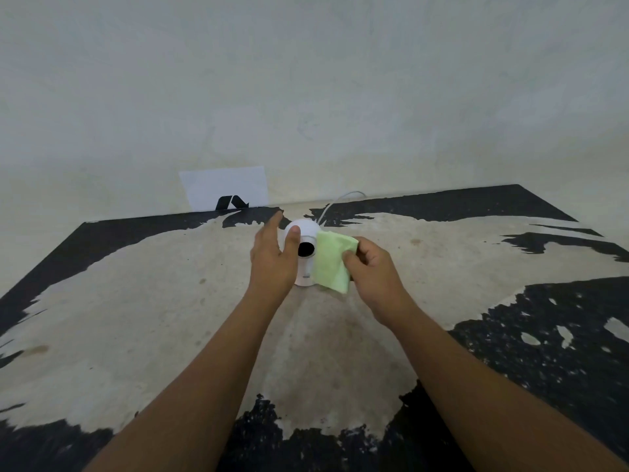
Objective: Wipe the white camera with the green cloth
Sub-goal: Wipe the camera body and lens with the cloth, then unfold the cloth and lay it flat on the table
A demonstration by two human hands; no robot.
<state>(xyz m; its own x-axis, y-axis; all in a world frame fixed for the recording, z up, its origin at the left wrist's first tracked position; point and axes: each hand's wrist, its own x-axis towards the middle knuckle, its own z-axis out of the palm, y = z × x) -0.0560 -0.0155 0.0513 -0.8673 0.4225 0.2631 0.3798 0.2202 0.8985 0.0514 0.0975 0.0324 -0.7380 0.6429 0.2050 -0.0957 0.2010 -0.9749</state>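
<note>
The white camera (307,231) stands upright near the far middle of the worn table, its round head and dark lens facing me. My left hand (275,258) cups the camera's left side, thumb resting on the head beside the lens, fingers extended behind it. My right hand (372,269) pinches the light green cloth (332,262), which hangs against the camera's right side and covers part of its body and base.
A white cable (335,201) runs from the camera's back toward the wall. A white card with a black mark (224,187) leans against the wall behind the table. The table top (170,301) is worn beige with black patches at its edges.
</note>
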